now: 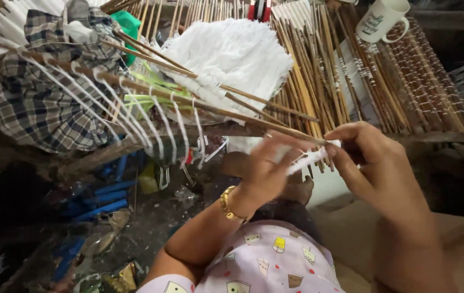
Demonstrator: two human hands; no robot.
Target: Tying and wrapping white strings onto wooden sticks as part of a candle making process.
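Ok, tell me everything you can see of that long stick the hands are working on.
The long stick is thin, brown and looks like bamboo. It slants from upper left down to the hands, passing over the checked cloth and the white fabric. White strips are tied along it at intervals and hang down. At its lower end the left hand and right hand pinch a white strip against it.

Small craft workshop: bundles of bamboo sticks (pixel 302 70) at 12 o'clock, white paper strips (pixel 232 54) heaped beside them, scraps littering dirt floor (pixel 150 228) at 7 o'clock.
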